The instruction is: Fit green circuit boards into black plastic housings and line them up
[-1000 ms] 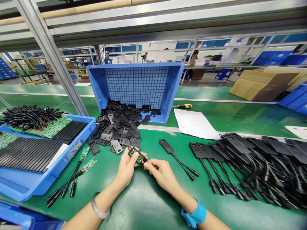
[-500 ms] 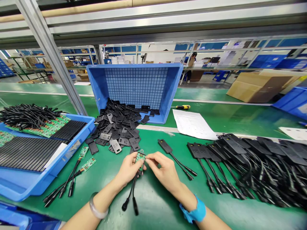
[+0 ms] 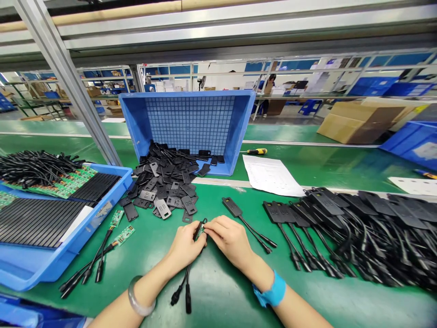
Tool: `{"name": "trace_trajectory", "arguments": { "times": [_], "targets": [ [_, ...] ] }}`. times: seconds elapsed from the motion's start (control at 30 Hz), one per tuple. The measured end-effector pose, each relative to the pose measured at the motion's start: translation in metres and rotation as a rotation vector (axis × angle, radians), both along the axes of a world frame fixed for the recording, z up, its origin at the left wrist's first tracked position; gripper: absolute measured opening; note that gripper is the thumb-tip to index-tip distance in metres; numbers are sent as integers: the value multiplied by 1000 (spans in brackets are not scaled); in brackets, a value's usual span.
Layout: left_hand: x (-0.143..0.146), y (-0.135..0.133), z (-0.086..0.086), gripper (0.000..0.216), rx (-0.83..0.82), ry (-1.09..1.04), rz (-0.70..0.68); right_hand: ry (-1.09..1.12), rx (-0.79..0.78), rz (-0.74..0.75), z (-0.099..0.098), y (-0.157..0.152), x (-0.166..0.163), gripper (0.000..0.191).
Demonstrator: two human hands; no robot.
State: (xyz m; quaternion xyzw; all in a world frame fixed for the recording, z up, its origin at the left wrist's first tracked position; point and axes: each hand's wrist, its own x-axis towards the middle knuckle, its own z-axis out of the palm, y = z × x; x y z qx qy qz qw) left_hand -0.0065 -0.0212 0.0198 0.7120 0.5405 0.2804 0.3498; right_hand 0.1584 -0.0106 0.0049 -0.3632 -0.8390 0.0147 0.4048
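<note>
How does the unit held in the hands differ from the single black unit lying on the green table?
The held unit shows green circuit board; the lone unit shows a black face. The held unit is between the left hand and right hand; the lone unit lies on the table. Both have two black cables.

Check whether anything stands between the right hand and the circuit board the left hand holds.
Nothing visible: the right hand is at the edge of the circuit board, opposite the left hand. The black cables trail toward the wearer, well clear.
</note>
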Motion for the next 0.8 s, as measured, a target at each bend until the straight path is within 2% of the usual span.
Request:
{"name": "trace_trajectory", "arguments": {
  "times": [0.1,0.27,0.37,0.47,0.57,0.63,0.73,0.8],
  "targets": [
    [1,0,-3,12,4,4,-1,-47,-9,10,0,1,1,24],
    [-1,4,-7,10,-68,-80,-20,-293,57,-52,2,-4,-6,28],
    [-4,9,-11,10,-207,-213,-25,-260,-110,-69,5,4,-6,18],
    [-7,13,-15,27,-341,-376,15,-122,-258,-191,9,37,15,15],
    [-8,16,-16,43,-399,-512,24,-86,-245,-389,11,83,51,24],
    [-7,15,-15,49,-417,-576,12,-77,-245,-476,11,107,74,21],
    [-7,13,-12,52,-450,-634,-18,-81,-249,-506,10,125,89,16],
    [-8,11,-9,52,-490,-663,-60,-91,-256,-476,12,128,81,16]
  ]
}}
